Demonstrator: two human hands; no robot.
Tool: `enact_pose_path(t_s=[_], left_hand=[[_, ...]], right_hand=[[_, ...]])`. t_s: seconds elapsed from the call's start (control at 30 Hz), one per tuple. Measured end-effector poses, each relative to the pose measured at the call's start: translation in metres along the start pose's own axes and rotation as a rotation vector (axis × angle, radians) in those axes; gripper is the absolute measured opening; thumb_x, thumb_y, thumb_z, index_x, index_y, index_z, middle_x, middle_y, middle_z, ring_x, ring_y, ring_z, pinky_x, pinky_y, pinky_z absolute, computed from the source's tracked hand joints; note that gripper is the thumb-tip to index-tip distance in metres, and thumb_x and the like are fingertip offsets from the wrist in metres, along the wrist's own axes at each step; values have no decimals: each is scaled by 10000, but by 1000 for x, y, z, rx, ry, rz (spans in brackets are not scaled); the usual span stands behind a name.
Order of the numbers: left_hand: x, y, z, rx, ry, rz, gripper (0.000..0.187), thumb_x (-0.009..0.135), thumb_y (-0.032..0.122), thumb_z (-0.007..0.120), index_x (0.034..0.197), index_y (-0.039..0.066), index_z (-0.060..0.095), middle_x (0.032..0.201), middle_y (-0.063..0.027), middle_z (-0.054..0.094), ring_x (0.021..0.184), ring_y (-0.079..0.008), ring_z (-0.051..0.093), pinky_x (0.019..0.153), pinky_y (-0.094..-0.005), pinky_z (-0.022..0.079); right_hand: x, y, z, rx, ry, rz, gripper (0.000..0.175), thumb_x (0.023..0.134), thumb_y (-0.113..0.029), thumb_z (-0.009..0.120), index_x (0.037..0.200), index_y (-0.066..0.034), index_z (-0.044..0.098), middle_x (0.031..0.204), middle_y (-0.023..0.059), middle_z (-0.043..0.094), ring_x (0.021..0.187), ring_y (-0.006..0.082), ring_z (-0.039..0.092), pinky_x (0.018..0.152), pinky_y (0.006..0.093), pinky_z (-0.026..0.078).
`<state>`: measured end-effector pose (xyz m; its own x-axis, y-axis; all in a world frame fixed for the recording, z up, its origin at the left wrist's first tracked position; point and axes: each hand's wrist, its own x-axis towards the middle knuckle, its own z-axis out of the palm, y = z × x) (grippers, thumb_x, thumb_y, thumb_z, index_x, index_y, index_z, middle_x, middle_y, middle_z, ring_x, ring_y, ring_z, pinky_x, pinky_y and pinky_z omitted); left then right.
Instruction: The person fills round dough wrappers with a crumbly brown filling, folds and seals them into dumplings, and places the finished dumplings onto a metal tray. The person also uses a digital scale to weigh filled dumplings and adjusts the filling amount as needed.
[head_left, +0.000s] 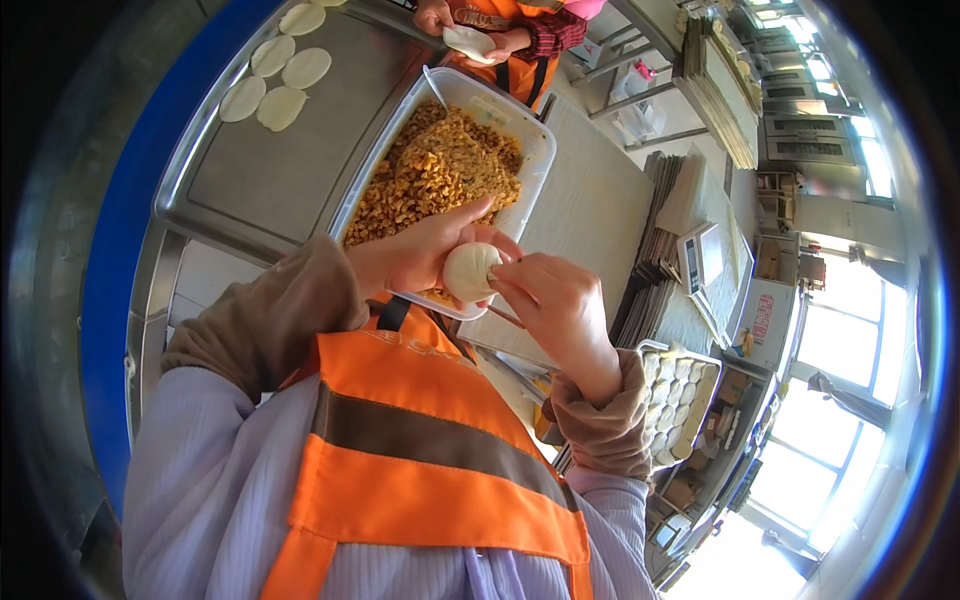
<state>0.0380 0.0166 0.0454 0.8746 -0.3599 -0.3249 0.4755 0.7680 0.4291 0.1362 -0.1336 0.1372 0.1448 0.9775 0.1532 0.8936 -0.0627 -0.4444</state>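
A round, pleated stuffed dough bun (470, 273) rests in my left hand (420, 251), whose fingers curl around its far side. My right hand (553, 300) pinches the dough at the bun's right edge between thumb and fingers. Just beyond and below both hands stands a translucent plastic tub (541, 161) of brown, crumbly filling (427, 169). A metal utensil (433, 86) leans in the tub's far end. Several flat dough rounds (306, 68) lie on the steel worktop (300, 142) at the upper left. What is inside the bun is hidden.
Across the tub, a co-worker's hands (504, 43) hold a dough wrapper (469, 43). To the right are a pale board (592, 195), stacked boards (654, 225) and a digital scale (699, 257). Further down stands a tray of pale dough pieces (679, 397).
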Motion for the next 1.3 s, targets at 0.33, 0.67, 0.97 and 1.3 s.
enact_pose_path(t_s=[0.33, 0.67, 0.97, 1.3], left_hand=[[10, 0, 12, -137, -19, -111, 687, 946, 630, 228, 1013, 45, 581, 872, -145, 634, 710, -222, 646, 550, -347, 552], [0, -7, 19, -93, 129, 23, 621, 957, 589, 279, 988, 59, 599, 811, -69, 634, 663, -195, 643, 471, -356, 532], [7, -17, 10, -134, 28, 53, 553, 969, 549, 305, 1004, 64, 568, 887, -92, 640, 732, -206, 656, 557, -390, 563], [8, -23, 21, -177, 194, 370, 528, 1007, 477, 258, 1103, 63, 571, 1002, -70, 625, 925, -187, 630, 808, -334, 523]], right_hand=[[4, -9, -13, -77, -36, -69, 215, 717, -39, 705, 923, -61, 651, 757, 44, 617, 627, 199, 615, 534, 303, 498], [1, -8, -3, 28, -65, -10, 200, 719, -87, 719, 896, -65, 628, 789, 59, 612, 673, 230, 617, 562, 318, 507], [6, -4, -2, 112, -72, -27, 222, 709, 16, 726, 914, -25, 651, 752, 56, 603, 610, 148, 606, 571, 264, 497], [-2, -10, 15, 304, 160, 355, 258, 730, -66, 776, 950, -24, 648, 705, 44, 615, 591, 98, 577, 541, 240, 473]])
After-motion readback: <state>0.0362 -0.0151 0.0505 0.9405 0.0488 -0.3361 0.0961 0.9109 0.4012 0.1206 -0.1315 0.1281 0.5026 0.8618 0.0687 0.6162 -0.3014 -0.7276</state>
